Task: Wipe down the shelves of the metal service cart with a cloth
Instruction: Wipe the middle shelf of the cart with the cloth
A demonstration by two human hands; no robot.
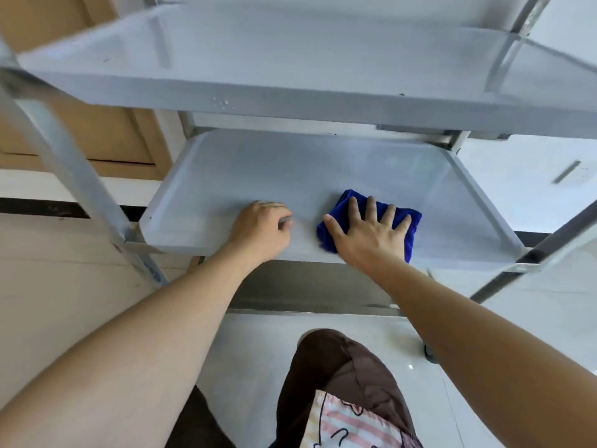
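The metal service cart fills the view, with its top shelf (290, 59) near the top and a middle shelf (290, 169) below it. A folded blue cloth (412, 218) lies on the middle shelf near its front edge. My right hand (371, 234) presses flat on the cloth with fingers spread. My left hand (261, 229) rests on the same shelf just left of the cloth, fingers curled with nothing visible in them. A lower shelf (307, 286) shows darkly under the front rim.
Slanted cart legs stand at the left (74, 176) and right (529, 253). A wooden cabinet (106, 134) is behind on the left. White tiled floor (258, 357) lies below, and my knee in brown trousers (342, 367) is near the cart's base.
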